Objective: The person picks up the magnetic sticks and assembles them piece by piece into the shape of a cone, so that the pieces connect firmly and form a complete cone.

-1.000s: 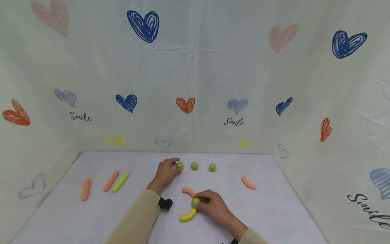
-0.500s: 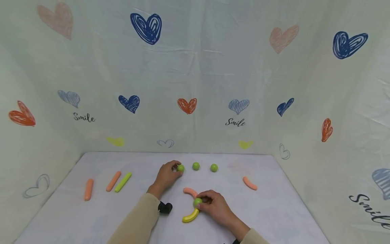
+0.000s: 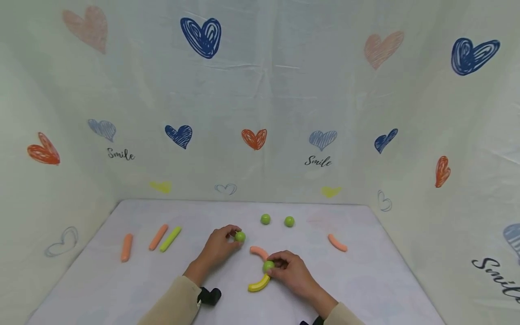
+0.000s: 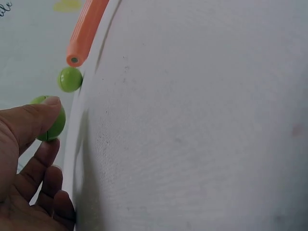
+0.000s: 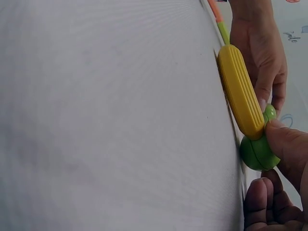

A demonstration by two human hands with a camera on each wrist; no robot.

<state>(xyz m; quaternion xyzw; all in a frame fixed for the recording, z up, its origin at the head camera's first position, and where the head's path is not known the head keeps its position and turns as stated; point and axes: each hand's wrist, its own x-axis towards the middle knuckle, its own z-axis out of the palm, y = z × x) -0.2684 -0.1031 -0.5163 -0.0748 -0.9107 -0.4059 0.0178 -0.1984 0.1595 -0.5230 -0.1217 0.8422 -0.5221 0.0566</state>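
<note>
My left hand (image 3: pixel 219 247) pinches a green ball (image 3: pixel 240 236) between thumb and fingers; in the left wrist view this ball (image 4: pixel 57 123) appears off the table. In my right hand (image 3: pixel 295 273) a second green ball (image 3: pixel 268 266) is pinched, low over the white table. This ball (image 5: pixel 255 153) touches the end of a curved yellow piece (image 3: pixel 258 285) with ridges on its side. A curved orange piece (image 3: pixel 258 251) lies at the ball's far side; whether they touch is hidden by the fingers.
Two more green balls (image 3: pixel 265 219) sit near the table's back edge. A curved orange piece (image 3: pixel 337 243) lies on the right. At left are two straight orange sticks (image 3: pixel 127 248) and a yellow-green stick (image 3: pixel 170 239). A heart-print curtain (image 3: pixel 260 99) surrounds the table (image 3: pixel 365 280).
The left hand has brought its green ball from the back row toward the front. My right hand stays at the yellow piece with its ball. The head view has shifted slightly.
</note>
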